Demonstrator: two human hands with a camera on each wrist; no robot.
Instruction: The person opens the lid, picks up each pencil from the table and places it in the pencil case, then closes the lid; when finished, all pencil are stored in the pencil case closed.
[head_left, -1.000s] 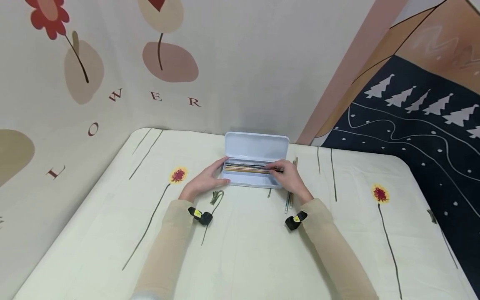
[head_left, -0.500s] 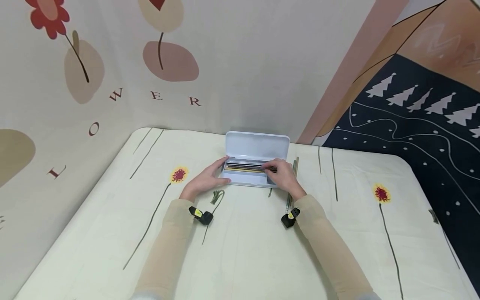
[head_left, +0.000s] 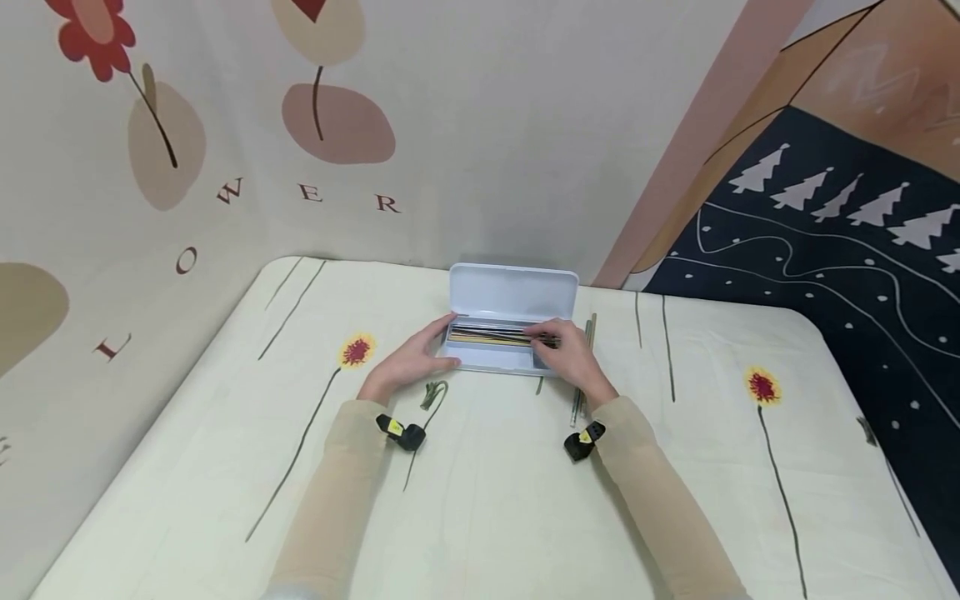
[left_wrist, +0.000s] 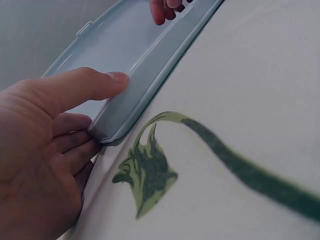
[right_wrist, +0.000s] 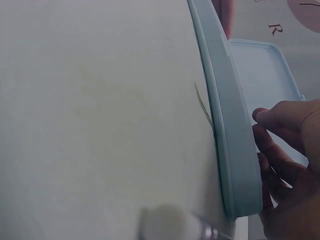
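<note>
An open pale blue pencil case [head_left: 487, 357] lies on the bed-like white surface, its lid [head_left: 513, 290] raised at the back. Several thin pencils [head_left: 487, 335], dark and yellow, lie lengthwise in its rear compartment. My left hand [head_left: 408, 360] grips the case's left end; in the left wrist view the thumb rests on the front wall [left_wrist: 137, 97] and the fingers are at the corner. Over the right end, my right hand [head_left: 566, 350] pinches a dark pencil, mostly covered by the fingers. In the right wrist view the case wall hides the pencils from sight.
Several more pencils [head_left: 588, 333] lie on the cloth [head_left: 480, 500] just right of the case, partly behind the right wrist. A patterned wall [head_left: 510, 167] rises close behind the case. The flowers and stems on the cloth are printed.
My right hand has moved slightly left over the case, then a touch back right, with the dark pencil shifting among the others. The left hand has stayed in place.
</note>
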